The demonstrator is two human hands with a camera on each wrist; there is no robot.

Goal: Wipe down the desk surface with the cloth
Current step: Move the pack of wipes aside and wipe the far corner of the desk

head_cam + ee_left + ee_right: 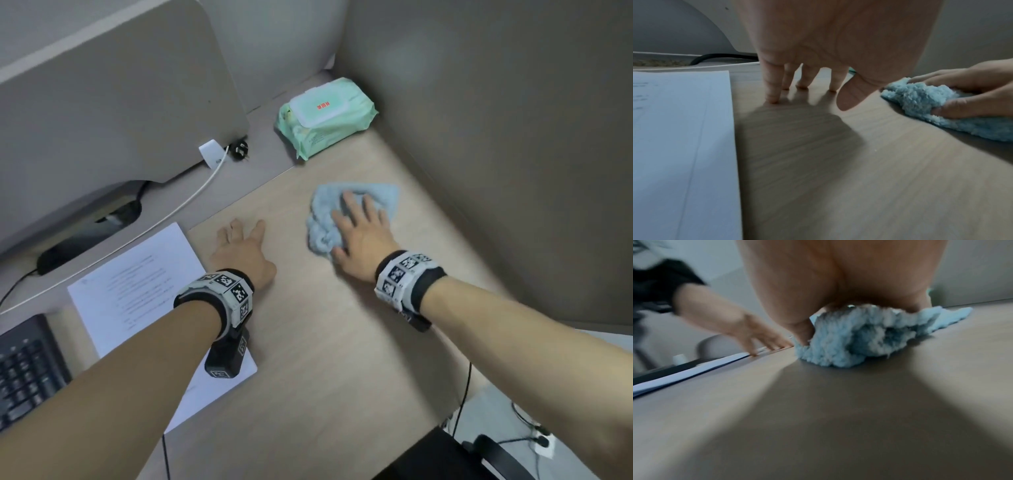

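A fluffy light-blue cloth lies bunched on the pale wooden desk. My right hand presses flat on top of it, fingers spread and straight, with the thumb against the cloth's near-left side. My left hand stays to the cloth's left, holding nothing, its straight fingertips touching the bare desk beside a sheet of paper. The right wrist view is blurred.
A green wet-wipes pack lies in the far corner. A printed sheet of paper and a black keyboard sit to the left. A white cable and a black plug run below a grey panel. A partition wall bounds the right.
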